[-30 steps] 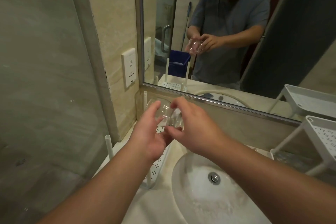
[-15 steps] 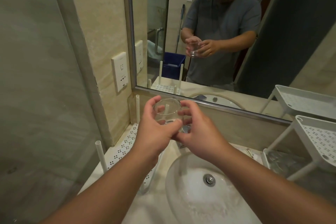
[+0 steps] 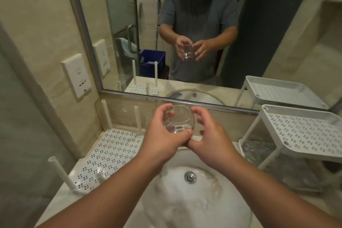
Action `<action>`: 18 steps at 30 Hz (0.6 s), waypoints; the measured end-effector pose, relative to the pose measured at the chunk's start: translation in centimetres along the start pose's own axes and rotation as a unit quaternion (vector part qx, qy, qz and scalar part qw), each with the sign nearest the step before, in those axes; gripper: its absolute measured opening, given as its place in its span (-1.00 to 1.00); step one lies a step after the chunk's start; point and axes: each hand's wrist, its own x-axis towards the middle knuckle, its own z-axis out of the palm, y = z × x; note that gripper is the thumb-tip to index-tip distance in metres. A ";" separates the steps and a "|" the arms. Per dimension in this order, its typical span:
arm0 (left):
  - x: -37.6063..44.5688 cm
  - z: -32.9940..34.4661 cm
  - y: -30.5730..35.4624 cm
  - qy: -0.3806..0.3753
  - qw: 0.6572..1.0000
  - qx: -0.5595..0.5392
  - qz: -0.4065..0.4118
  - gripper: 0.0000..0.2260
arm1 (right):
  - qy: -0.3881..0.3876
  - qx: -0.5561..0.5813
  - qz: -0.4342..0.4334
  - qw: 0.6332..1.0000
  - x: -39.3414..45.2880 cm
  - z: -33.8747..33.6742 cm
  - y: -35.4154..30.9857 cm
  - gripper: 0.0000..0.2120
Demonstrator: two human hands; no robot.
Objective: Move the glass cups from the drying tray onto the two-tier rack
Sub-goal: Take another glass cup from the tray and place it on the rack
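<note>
A clear glass cup (image 3: pixel 177 119) is held upright above the back rim of the sink. My left hand (image 3: pixel 162 135) wraps around its left side and grips it. My right hand (image 3: pixel 209 135) cups its right side, fingers curled near the glass and thumb under the base. The white perforated drying tray (image 3: pixel 111 152) with upright posts lies on the counter at the left, no cups visible on it. The white two-tier rack (image 3: pixel 303 131) stands at the right; its top shelf is bare and the lower tier holds crinkled clear material.
A white round sink (image 3: pixel 196 198) with a metal drain lies below my hands. A mirror (image 3: pixel 185 24) on the back wall reflects a person holding the cup. A wall socket (image 3: pixel 76 75) is at the left, beside a glass partition.
Both hands have lifted the cup away from the tray, turned it upright and carried it rightward to above the sink. The camera has panned right, showing more of the rack.
</note>
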 end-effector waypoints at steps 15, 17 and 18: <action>2.3 16.9 -0.3 -0.075 0.994 0.078 0.021 -0.30 | 0.087 0.021 0.068 0.994 -1.9 -13.8 8.8 -0.33; 2.7 19.6 -0.3 -0.088 0.993 0.074 0.025 -0.29 | 0.103 0.029 0.075 0.991 -2.2 -15.9 10.1 -0.37; 2.8 20.9 -0.4 -0.094 0.992 0.075 0.028 -0.29 | 0.109 0.034 0.078 0.990 -2.3 -16.9 10.9 -0.40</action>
